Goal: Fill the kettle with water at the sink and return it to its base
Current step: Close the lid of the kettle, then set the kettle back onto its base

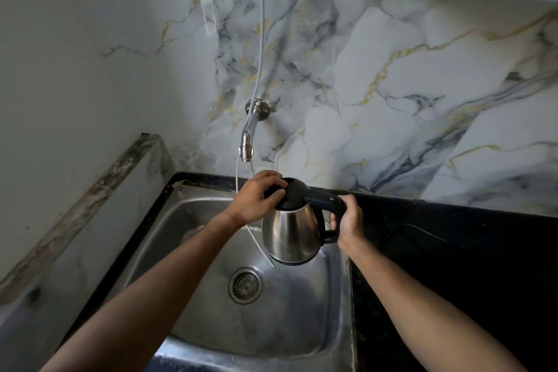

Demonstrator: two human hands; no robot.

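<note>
A steel kettle [290, 234] with a black lid and black handle hangs in the air over the steel sink [211, 214]. My right hand [348, 222] is wrapped around the handle on the kettle's right side. My left hand [256, 198] rests on the black lid, with fingers curled over its left edge. The lid looks closed. The wall tap [246, 148] sticks out just above and to the left of the kettle; no water stream is visible. The kettle's base is not in view.
A thin white tube [260, 39] runs down the marble wall past the tap into the sink. The drain strainer [245, 284] sits mid-basin. Black countertop [453, 251] lies to the right with a dark cord on it. A tiled ledge [90, 205] rises on the left.
</note>
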